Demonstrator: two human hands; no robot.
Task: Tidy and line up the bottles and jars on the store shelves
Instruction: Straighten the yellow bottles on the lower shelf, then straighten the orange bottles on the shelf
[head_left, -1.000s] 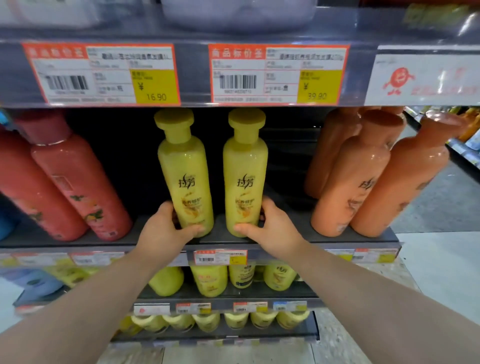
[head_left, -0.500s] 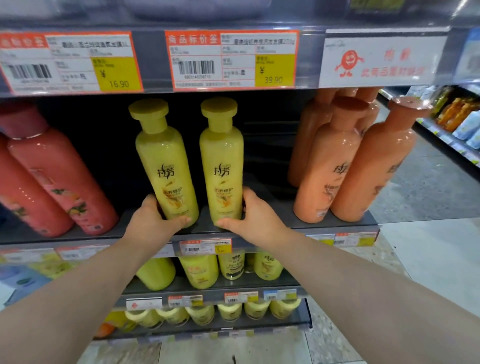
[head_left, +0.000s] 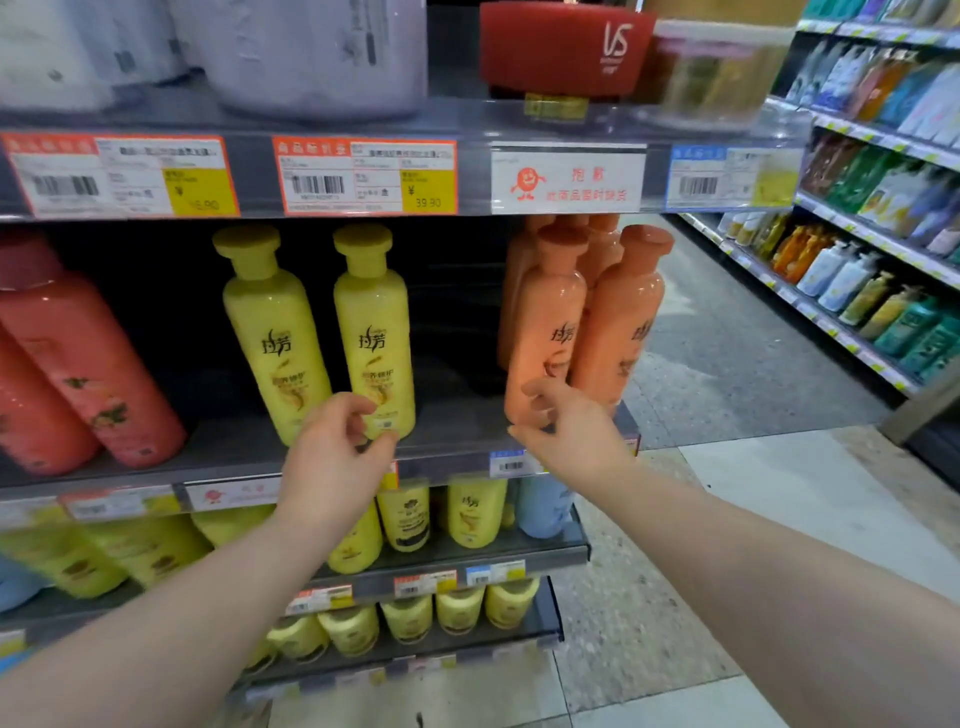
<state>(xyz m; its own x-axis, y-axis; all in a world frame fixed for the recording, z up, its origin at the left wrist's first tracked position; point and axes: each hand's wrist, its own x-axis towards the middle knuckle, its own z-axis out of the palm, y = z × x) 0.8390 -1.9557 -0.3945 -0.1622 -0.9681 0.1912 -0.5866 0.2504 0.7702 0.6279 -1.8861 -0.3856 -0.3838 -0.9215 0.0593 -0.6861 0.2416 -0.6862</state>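
The middle shelf (head_left: 457, 423) carries everything that matters here. At its left end are the big red bottles (head_left: 88, 364); they seem to lean, though the wide lens may account for that. At its right end the orange bottles (head_left: 618, 332) stand in a tight cluster, several deep, with the front orange bottle (head_left: 545, 338) close to the shelf's front edge. Mid-shelf, the two yellow bottles (head_left: 374, 332) stand upright side by side, labels forward, with a bare stretch of shelf between them and the orange group.

The right hand (head_left: 566, 431) is at the base of the front orange bottle. Its grip is apart, fingers spread over the lower front, not closed round it. The left hand (head_left: 332, 457) hovers before the base of the yellow bottle nearer the shelf's right end, its grip loosely curled and apparently holding nothing.

The yellow pair looks finished, so the step in hand is likely the orange cluster. The next move calls for closing the right grip round that base and squaring the bottle to the shelf's front edge without jostling those packed behind.
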